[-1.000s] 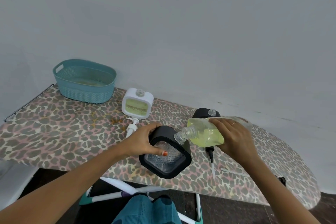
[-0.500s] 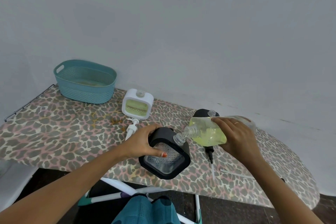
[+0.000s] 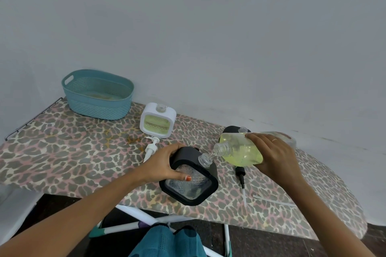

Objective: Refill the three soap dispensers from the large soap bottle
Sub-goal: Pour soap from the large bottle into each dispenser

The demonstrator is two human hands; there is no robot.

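The left hand grips the near black dispenser by its upper left corner, fingers curled over the top and the thumb, with an orange nail, pressed on the front. This dispenser is a rounded square of matt black plastic round a clear, ribbed window. It is tilted right, and its lower corner overlaps the near edge of the ironing board. Whether it rests on the cover, I cannot tell.

The right hand, a ring on one finger, wraps the large soap bottle. The bottle is clear soft plastic holding yellow-green liquid and lies almost level. Its threaded mouth meets the dispenser's clear threaded neck. A smudge of colour at its far end is too blurred to read.

A second black dispenser stands just behind the bottle, mostly hidden. A black pump with a clear tube lies below the bottle, and a loose clear tube lies near the right edge. A white pump lies beside the left hand. Behind it stands the white dispenser, upright, its neck uncapped and its window pale green. A teal woven-pattern basket sits at the far left corner. Bare leopard-print cover spreads wide left of the left hand.
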